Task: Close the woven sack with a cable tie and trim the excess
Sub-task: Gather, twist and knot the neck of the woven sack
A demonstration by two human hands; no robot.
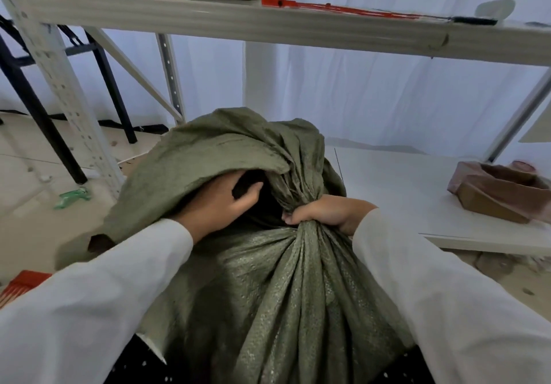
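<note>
Both hands grasp the woven sack [268, 279]: right [328, 213] clenches its gathered neck, left [220, 204] its loose mouth.

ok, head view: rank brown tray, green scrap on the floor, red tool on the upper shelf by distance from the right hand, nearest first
From the right hand:
1. Brown tray, to its right on the low white board.
2. Red tool, above it on the upper shelf.
3. Green scrap, far left on the floor, past the sack.

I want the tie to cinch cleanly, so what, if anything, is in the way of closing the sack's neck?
The right hand grips the gathered neck of the woven sack, but a loose flap lies ungathered on the left. The left hand reaches into the dark opening beneath it. No cable tie is visible.
</note>
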